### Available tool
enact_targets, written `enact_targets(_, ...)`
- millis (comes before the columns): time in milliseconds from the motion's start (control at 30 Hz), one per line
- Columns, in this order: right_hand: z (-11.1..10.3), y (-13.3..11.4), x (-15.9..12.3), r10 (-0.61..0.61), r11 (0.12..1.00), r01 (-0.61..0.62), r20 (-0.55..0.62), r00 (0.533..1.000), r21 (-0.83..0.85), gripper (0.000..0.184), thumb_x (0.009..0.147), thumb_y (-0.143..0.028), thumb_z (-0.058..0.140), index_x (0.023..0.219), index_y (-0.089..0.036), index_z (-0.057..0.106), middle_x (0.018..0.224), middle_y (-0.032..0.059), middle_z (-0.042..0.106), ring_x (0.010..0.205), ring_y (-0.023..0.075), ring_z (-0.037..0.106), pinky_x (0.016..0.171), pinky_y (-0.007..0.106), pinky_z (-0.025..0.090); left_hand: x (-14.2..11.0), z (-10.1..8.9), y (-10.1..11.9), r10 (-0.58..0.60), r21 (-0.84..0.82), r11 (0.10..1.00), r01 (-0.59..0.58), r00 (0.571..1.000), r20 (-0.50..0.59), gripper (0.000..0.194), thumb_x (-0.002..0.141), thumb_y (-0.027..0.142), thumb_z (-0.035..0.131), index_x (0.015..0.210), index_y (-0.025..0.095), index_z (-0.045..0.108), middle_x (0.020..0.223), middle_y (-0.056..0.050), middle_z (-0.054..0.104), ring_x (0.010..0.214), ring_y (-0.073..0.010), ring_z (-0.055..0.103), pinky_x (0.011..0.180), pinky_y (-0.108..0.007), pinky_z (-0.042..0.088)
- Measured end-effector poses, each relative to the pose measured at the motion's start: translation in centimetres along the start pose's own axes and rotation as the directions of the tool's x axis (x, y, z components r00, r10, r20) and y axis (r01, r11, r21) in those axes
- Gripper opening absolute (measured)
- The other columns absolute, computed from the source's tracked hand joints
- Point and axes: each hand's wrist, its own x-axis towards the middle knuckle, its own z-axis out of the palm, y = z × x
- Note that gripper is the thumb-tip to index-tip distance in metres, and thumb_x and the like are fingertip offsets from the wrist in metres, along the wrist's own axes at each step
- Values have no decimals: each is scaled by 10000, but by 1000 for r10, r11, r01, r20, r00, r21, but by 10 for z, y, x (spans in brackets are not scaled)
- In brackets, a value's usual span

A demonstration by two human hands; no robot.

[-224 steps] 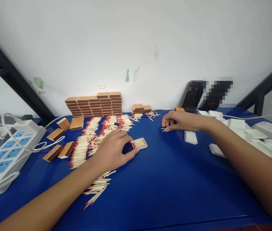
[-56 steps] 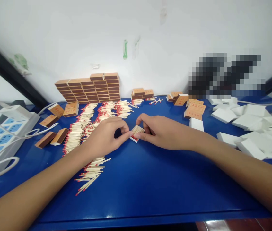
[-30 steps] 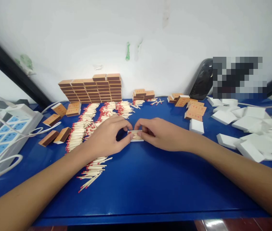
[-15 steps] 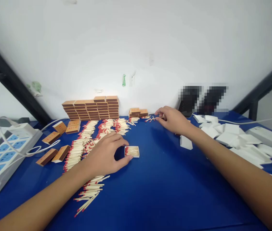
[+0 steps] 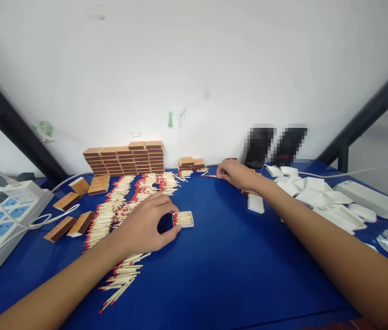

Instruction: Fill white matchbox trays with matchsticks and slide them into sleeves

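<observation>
Presently, left hand (image 5: 147,224) grasps the left end of a small white rectangular cardboard tray (image 5: 187,226) between thumb and fingers; tray lies on the blue counter (image 5: 221,270), red-tipped wooden matches (image 5: 184,218) inside. Right hand (image 5: 237,173) curled at counter's rear, fingertips at a loose red-tipped matchstick (image 5: 210,176); cannot tell whether pinched. Stacked orange-and-brown cardboard matchboxes (image 5: 125,162) stand rear left.

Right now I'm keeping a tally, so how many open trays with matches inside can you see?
1: the tray on the blue table, held at its left end by the left hand. Others could be hidden in the pile of white pieces at right.
</observation>
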Motion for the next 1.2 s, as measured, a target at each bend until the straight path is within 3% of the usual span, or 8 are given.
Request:
enact_targets(200,-18,-18,-16,10,998,-18,116,993,68,166,973,-140,554,850,-214,636,962,118,726,869,253,659,792,357,483,0,3,-2,3,15,1000,-3,1000,-8,221,990,373,693,1130,206,730,1063,-82,709,1046,-271,663,935,-457,566)
enact_targets(400,-29,-56,-26,-7,978,-25,151,989,209,149,1047,-276,523,977,-212,638,1009,99,735,885,238,659,785,350,485,3,4,-3,-13,49,999,14,1000,-24,242,1017,407,676,1125,201,745,1066,-97,723,1071,-294,665,978,-493,559)
enact_targets(600,-21,-109,-35,-163,853,75,126,979,517,195,1070,-348,538,959,-215,628,982,66,707,822,200,601,758,342,487,3,4,-5,-34,53,998,37,999,-39,235,1013,416,700,1097,200,738,1073,-93,728,1087,-298,660,975,-490,548)
enact_targets(733,-15,-135,-45,-223,784,123,92,970,609,192,1088,-354,533,990,-220,629,961,42,685,803,185,583,743,333,480,3,4,-6,-25,55,998,28,998,-53,243,1002,426,725,1097,202,733,1077,-91,724,1085,-296,646,957,-477,542)
enact_targets(933,-6,-145,-51,-234,816,179,30,972,550,124,1058,-232,553,971,-215,639,981,43,673,823,177,585,774,334,466,4,4,-5,-16,74,997,21,998,-61,241,994,423,734,1068,193,737,1029,-81,706,1042,-291,640,932,-462,536)
enact_targets(1200,-12,-140,-49,-212,835,166,29,977,524,113,1035,-250,609,952,-216,676,946,34,664,782,168,580,728,323,465,2,6,-6,-9,83,996,14,998,-64,237,1000,407,739,1072,182,722,1026,-76,696,1044,-279,630,922,-443,532)
